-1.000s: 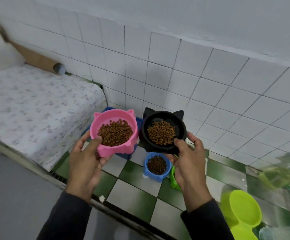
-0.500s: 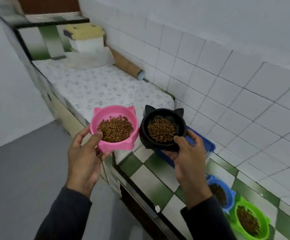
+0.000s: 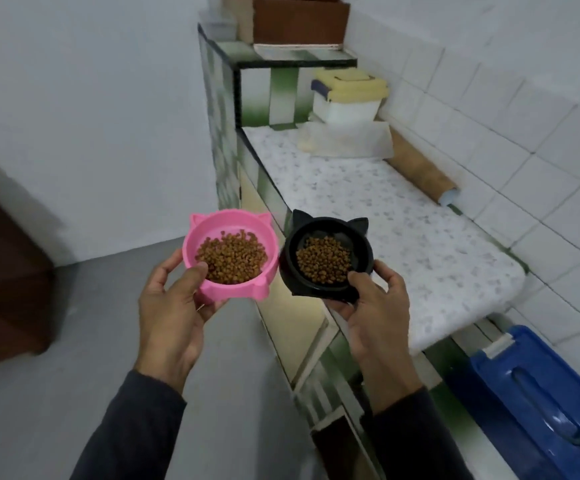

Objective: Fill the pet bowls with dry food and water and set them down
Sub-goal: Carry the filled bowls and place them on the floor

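Note:
A pink cat-eared bowl (image 3: pixel 212 226) holding brown dry kibble (image 3: pixel 232 256) is gripped at its near rim by my left hand (image 3: pixel 171 306), thumb over the edge. Beside it on the right, a black cat-eared bowl (image 3: pixel 363 251), also with kibble (image 3: pixel 324 259) in it, is held by my right hand (image 3: pixel 375 306) in the same way. Both bowls are level, side by side and close together, in the air over the grey floor and the counter's front edge.
A speckled white counter (image 3: pixel 385 230) runs along the tiled wall on the right. On it stand a white box with a yellow lid (image 3: pixel 349 98) and a cardboard tube (image 3: pixel 423 174). A blue lidded container (image 3: pixel 538 396) sits lower right. Grey floor (image 3: pixel 74 341) lies on the left.
The view has swung left along the counter; the blue and green bowls on the tiled floor have left the frame. Both hands still hold their bowls in the same way.

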{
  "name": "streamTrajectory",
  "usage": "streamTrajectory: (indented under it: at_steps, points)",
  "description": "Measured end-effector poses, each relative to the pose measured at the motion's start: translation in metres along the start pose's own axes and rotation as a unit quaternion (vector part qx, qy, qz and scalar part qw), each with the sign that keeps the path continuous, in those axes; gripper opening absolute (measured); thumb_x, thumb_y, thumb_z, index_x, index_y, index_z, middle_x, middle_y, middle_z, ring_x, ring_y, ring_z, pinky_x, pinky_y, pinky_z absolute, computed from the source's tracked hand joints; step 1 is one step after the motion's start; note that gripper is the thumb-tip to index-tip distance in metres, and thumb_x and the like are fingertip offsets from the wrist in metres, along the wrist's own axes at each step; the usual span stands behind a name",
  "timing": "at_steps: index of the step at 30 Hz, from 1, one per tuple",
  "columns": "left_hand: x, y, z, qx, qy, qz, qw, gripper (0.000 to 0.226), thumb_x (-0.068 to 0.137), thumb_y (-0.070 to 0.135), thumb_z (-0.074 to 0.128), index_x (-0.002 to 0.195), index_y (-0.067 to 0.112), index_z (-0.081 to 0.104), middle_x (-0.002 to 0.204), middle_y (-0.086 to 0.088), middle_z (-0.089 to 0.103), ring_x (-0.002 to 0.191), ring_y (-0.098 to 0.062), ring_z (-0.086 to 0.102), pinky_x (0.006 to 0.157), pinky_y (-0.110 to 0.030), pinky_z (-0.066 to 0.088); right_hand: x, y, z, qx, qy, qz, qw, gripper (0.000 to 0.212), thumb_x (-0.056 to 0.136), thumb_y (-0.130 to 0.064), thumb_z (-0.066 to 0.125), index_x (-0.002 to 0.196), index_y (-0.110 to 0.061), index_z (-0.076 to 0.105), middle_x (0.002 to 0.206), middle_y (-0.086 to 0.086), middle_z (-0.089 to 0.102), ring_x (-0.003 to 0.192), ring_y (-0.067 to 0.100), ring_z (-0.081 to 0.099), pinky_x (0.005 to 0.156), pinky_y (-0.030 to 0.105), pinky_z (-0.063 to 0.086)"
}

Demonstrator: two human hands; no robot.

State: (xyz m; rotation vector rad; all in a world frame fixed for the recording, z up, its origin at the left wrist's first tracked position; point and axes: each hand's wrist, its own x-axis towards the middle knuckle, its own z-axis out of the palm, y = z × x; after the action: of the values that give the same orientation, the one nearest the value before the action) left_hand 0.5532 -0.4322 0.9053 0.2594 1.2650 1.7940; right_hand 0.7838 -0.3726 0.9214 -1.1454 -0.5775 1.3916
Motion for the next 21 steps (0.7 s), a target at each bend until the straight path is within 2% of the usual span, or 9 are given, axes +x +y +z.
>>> streamTrajectory:
  at_steps: [5, 10, 12, 18, 21]
  points:
    - [0.047, 0.02, -0.033, -0.022, 0.064, 0.016, 0.998, 0.04, 0.094, 0.01, 0.07, 0.128, 0.03, 0.067, 0.12, -0.006, 0.075, 0.105, -0.03, 0.075, 0.076, -0.042, 0.063, 0.029, 0.032, 0.068, -0.019, -0.051, 0.025, 0.998, 0.045, 0.089, 0.001, 0.064, 0.128, -0.018, 0.052, 0.119, 0.02, 0.065, 0.099, 0.03, 0.074, 0.073, 0.049, 0.062]
    - [0.098, 0.039, -0.056, -0.034, 0.119, 0.041, 0.992, 0.039, 0.095, 0.008, 0.069, 0.13, 0.025, 0.066, 0.108, -0.004, 0.079, 0.103, -0.031, 0.074, 0.073, -0.039, 0.062, 0.066, 0.06, 0.137, -0.033, -0.085, 0.059, 0.994, 0.043, 0.087, 0.004, 0.064, 0.123, -0.017, 0.057, 0.119, 0.015, 0.065, 0.095, 0.025, 0.075, 0.069, 0.048, 0.062]
    - [0.122, 0.047, -0.061, -0.037, 0.136, 0.048, 0.989, 0.04, 0.095, 0.007, 0.068, 0.131, 0.023, 0.065, 0.11, -0.005, 0.078, 0.102, -0.031, 0.074, 0.071, -0.039, 0.061, 0.084, 0.07, 0.166, -0.036, -0.1, 0.079, 0.991, 0.046, 0.087, 0.005, 0.064, 0.126, -0.018, 0.056, 0.12, 0.014, 0.064, 0.096, 0.027, 0.074, 0.07, 0.048, 0.062]
    - [0.197, 0.075, -0.064, -0.044, 0.171, 0.065, 0.982, 0.042, 0.095, 0.008, 0.067, 0.135, 0.021, 0.063, 0.108, -0.001, 0.079, 0.098, -0.027, 0.077, 0.076, -0.043, 0.063, 0.143, 0.093, 0.245, -0.055, -0.134, 0.118, 0.982, 0.048, 0.088, 0.005, 0.064, 0.127, -0.022, 0.057, 0.119, 0.012, 0.066, 0.099, 0.024, 0.073, 0.065, 0.042, 0.062]
    - [0.235, 0.084, -0.06, -0.047, 0.189, 0.07, 0.978, 0.042, 0.096, 0.007, 0.066, 0.135, 0.021, 0.063, 0.106, 0.001, 0.079, 0.096, -0.028, 0.077, 0.078, -0.044, 0.064, 0.173, 0.104, 0.281, -0.058, -0.142, 0.131, 0.979, 0.047, 0.088, 0.006, 0.063, 0.124, -0.023, 0.057, 0.12, 0.013, 0.066, 0.104, 0.029, 0.07, 0.065, 0.044, 0.061]
